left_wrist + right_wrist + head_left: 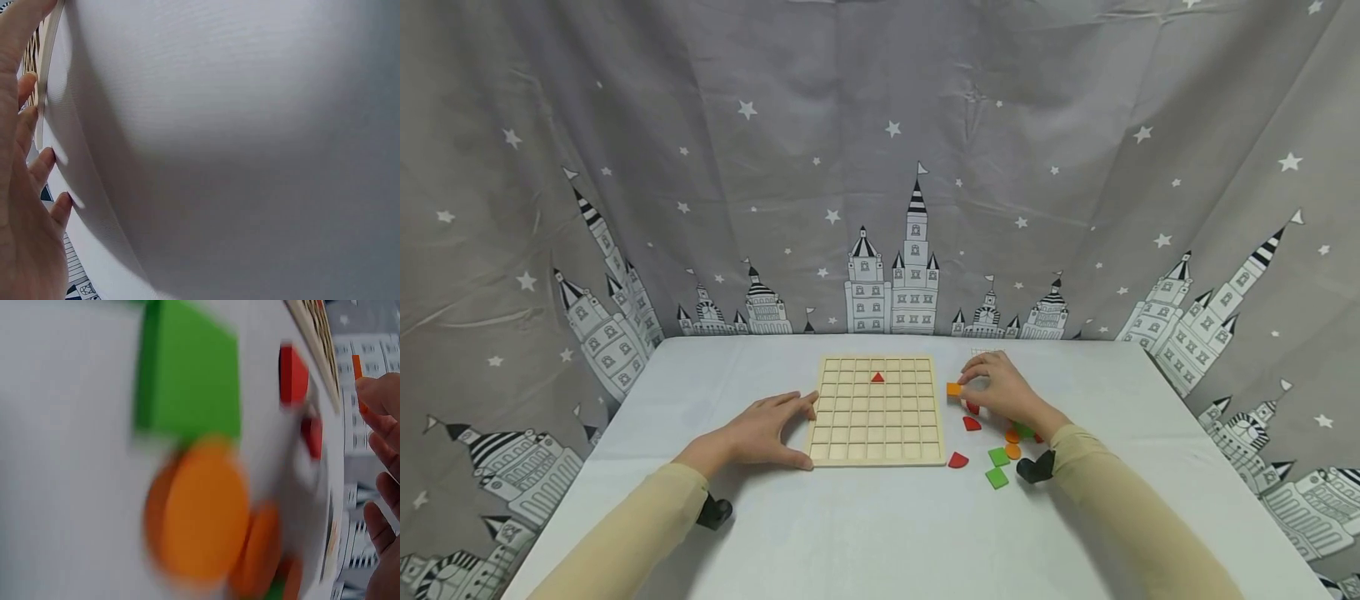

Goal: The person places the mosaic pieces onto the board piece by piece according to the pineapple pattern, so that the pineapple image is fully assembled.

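Note:
My left hand (763,431) rests at the left edge of a pale wooden grid board (865,425), thumb and fingers spread along its side. One red triangle (877,377) lies in a cell of the upper row area. Right of the board, my right hand (1003,390) pinches an orange square tile (953,389) between thumb and finger. In the right wrist view the orange tile (357,365) shows edge-on, raised above the white table. Beneath and near that hand lie red quarter-circle pieces (972,423).
Green square tiles (997,477) and orange round pieces (1012,451) lie scattered on the white table (880,533), close to the right forearm. Another red quarter-circle (958,460) sits beside the board's lower right corner. A grey curtain (880,125) with printed castles hangs behind.

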`<state>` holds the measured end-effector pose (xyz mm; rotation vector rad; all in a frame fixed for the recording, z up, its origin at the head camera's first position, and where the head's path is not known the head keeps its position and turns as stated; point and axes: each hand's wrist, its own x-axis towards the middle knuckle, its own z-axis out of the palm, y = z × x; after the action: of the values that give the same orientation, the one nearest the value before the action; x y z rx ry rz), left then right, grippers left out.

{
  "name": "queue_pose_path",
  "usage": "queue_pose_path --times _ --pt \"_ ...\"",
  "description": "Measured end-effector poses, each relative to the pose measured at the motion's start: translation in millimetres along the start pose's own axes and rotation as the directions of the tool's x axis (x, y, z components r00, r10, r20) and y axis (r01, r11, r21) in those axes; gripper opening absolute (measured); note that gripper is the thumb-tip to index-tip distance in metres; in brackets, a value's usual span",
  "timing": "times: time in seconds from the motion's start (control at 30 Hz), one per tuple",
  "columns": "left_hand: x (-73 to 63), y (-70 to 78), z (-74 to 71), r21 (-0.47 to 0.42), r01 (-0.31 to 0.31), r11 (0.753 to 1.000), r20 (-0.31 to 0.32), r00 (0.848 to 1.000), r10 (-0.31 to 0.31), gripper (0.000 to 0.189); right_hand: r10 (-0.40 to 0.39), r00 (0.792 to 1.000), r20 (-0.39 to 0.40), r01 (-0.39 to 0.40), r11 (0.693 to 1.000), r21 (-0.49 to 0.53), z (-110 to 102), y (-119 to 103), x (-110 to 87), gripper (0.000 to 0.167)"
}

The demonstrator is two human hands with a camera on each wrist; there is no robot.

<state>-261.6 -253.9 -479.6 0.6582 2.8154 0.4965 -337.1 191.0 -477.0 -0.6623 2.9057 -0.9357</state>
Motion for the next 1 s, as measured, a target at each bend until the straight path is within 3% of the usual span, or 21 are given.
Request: queue_pose_path --times 0.2,0.33,0.63,1.0 --pt "0.2 0.3 1.2 -0.002 0.021 1.0 0.014 1.0 -0.021 0.073 -0.101 0.995 0.018 0.1 0.995 0.022 16 -26 16.1 0.011" --pt "1.0 -0.1 0.6 -0.004 0.012 1.0 0.014 1.0 -0.012 0.073 -0.129 0.991 0.037 0.127 0.991 0.049 27 -39 25.5 0.011" --pt "0.7 -0.8 -1.1 -0.011 -0.011 1.0 0.01 1.0 0.011 0.073 -0.165 0.986 0.029 0.166 0.986 -0.005 48 -60 43.9 0.011" --pt "-0.6 0.5 -2.2 -0.031 -0.009 0.999 0.019 1.0 0.009 0.071 -0.141 0.99 0.019 0.142 0.984 -0.109 66 -74 57.0 0.016"
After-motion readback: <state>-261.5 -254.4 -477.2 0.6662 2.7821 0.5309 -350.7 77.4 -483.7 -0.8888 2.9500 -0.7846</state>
